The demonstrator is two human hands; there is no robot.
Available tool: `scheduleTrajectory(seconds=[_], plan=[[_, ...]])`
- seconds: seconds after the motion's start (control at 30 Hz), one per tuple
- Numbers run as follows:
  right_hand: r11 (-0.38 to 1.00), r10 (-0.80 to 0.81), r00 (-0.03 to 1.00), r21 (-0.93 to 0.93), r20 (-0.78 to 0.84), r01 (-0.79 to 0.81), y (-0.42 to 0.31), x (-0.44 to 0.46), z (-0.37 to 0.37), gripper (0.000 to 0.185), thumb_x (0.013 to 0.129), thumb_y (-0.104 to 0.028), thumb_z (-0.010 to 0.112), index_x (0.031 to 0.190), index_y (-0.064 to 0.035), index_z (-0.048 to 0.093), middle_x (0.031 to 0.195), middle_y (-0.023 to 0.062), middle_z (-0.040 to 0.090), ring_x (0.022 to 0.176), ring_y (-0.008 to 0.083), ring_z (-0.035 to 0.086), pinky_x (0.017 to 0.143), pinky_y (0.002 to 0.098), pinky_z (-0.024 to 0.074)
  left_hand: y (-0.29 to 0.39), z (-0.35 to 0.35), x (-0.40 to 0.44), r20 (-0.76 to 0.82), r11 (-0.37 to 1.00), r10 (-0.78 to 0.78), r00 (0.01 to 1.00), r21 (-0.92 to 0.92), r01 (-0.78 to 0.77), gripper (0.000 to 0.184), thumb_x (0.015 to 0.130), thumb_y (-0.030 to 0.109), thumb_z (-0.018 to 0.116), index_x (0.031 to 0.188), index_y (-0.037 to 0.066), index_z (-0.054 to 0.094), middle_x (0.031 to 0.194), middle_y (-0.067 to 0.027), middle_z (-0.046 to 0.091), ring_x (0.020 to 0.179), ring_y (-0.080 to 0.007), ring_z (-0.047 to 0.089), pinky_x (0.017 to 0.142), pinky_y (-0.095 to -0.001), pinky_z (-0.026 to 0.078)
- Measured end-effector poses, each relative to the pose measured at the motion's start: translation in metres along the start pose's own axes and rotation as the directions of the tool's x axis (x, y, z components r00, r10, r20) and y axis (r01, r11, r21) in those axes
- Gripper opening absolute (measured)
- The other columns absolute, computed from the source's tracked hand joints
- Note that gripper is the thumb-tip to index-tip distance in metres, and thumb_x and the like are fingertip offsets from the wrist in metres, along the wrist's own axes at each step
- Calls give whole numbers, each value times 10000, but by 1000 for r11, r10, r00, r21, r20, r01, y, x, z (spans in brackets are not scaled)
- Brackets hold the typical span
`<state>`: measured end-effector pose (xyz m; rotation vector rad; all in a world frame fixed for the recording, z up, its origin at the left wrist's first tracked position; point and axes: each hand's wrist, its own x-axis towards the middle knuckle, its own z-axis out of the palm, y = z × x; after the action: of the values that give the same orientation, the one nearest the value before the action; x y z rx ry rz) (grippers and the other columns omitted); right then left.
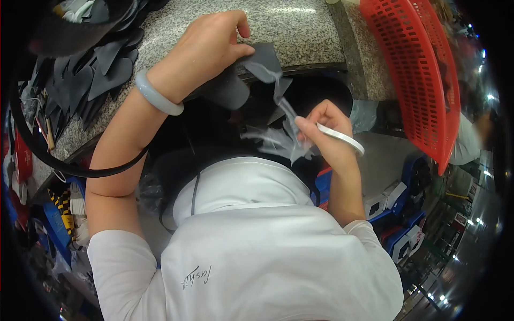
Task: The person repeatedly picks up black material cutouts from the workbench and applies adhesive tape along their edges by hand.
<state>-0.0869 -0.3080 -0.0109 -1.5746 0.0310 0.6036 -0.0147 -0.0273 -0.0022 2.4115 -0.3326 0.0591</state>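
Observation:
My left hand is at the front edge of a speckled stone counter, its thumb and fingers pinching a dark grey flat cut piece. Another rounded dark grey lobe hangs below this hand; whether it belongs to the same piece I cannot tell. A strip of thin translucent film stretches from the piece down to my right hand, whose thumb and fingers are closed on it. More crumpled film dangles beside those fingers, above my lap. A pale bangle circles my left wrist, and a white band crosses my right.
Many dark grey cut pieces lie heaped on the left of the stone counter. On the right, a red perforated plastic basket stands tilted. A black cable or hoop curves across the left side, passing my forearm.

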Motion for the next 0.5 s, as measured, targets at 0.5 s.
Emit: scheduleTrajectory(seconds=[0.5], plan=[[993, 64, 975, -114, 213, -40, -7, 3, 4, 295, 862, -43, 789, 718, -101, 539, 659, -69, 575, 583, -14, 490, 505, 171, 361, -17, -13, -16, -152, 997, 73, 986, -12, -76, 171, 816, 89, 797, 972, 23, 776, 871, -105, 677, 746, -253, 681, 687, -353, 556]])
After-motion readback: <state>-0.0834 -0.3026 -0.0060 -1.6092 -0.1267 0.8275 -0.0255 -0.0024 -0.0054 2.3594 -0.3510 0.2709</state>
